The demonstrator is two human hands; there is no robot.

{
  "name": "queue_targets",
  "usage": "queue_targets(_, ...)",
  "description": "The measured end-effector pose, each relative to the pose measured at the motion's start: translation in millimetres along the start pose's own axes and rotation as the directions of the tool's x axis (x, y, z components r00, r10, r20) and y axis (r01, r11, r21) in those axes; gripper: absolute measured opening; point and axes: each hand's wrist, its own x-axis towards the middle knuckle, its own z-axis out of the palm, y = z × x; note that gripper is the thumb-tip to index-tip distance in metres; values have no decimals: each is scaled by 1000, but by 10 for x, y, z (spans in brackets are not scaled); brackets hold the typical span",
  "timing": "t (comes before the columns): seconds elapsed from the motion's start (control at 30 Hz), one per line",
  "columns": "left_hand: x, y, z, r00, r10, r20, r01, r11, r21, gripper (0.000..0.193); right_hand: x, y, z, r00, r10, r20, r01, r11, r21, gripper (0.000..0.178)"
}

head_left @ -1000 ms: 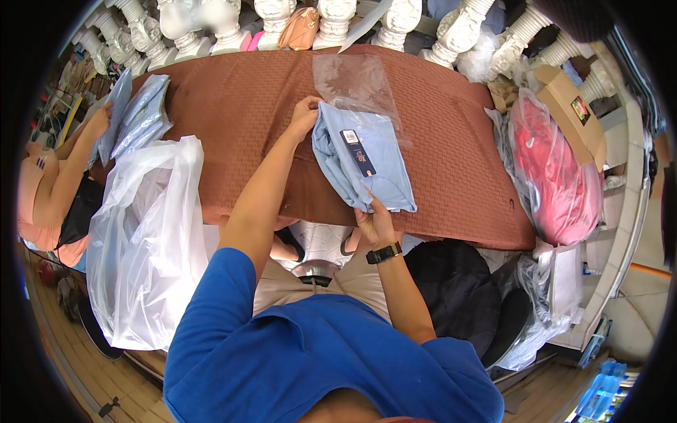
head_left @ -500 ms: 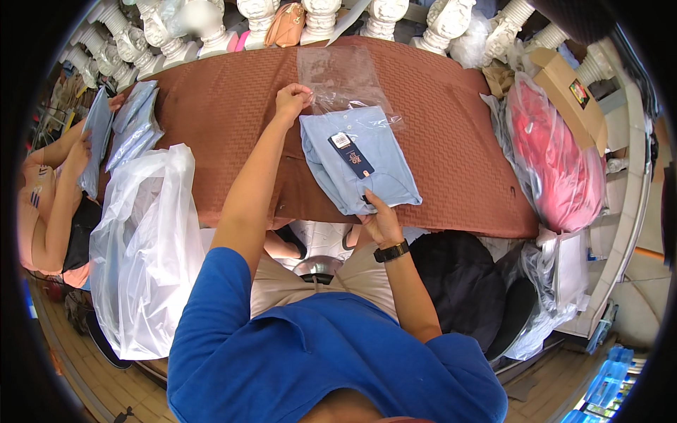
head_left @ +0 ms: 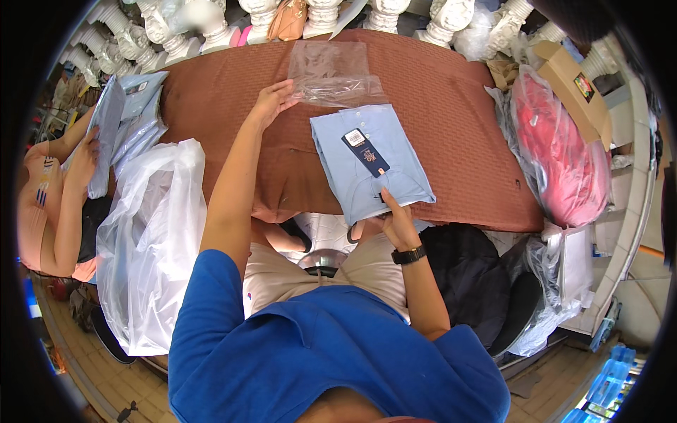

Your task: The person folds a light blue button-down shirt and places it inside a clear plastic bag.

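My right hand (head_left: 396, 224) grips the near edge of a folded light-blue shirt (head_left: 360, 173), thumb on top and fingers beneath. The shirt is tilted over the table's front edge, with a dark hang tag (head_left: 365, 152) lying on it and small buttons at its far end. Beyond the shirt, a clear plastic bag (head_left: 328, 62) lies flat on the brown cloth, its near part crumpled. My left hand (head_left: 275, 102) is at the left side of this bag, fingers stretched out and slightly apart, tips at the bag's edge.
A brown-covered table (head_left: 218, 106) spreads before me. To the left, a co-worker's hand (head_left: 86, 151) holds a folded blue garment beside bagged blue shirts (head_left: 144, 113). A white plastic bag (head_left: 151, 247) hangs nearby. Right: a bagged red bundle (head_left: 557, 155) and a cardboard box (head_left: 575, 88).
My left hand has shifted slightly left and its fingers have opened from a pinch on the clear bag. The shirt, in my right hand, has moved a little right and apart from the bag.
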Motion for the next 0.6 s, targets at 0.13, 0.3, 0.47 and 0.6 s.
queue_targets(0.13, -144, 33, -162, 996, -15, 87, 18, 999, -29, 44, -340, -159, -96, 962, 265, 60, -228, 908, -351, 41)
queue_targets(0.3, -275, -136, -218, 991, 21, 130, -20, 1000, -4, 56, -397, -315, 340, 922, 26, 387, 357, 337, -871, 39)
queue_targets(0.47, -371, -227, 33, 978, 206, -9, -204, 972, 113, 62, 547, -359, 1444, 292, -604, 742, 708, -385, -592, 48)
queue_targets(0.6, -354, -235, 386, 952, 289, -102, -278, 954, 109, 63, 1509, -386, 1593, 340, -493, 801, 613, -529, -586, 21)
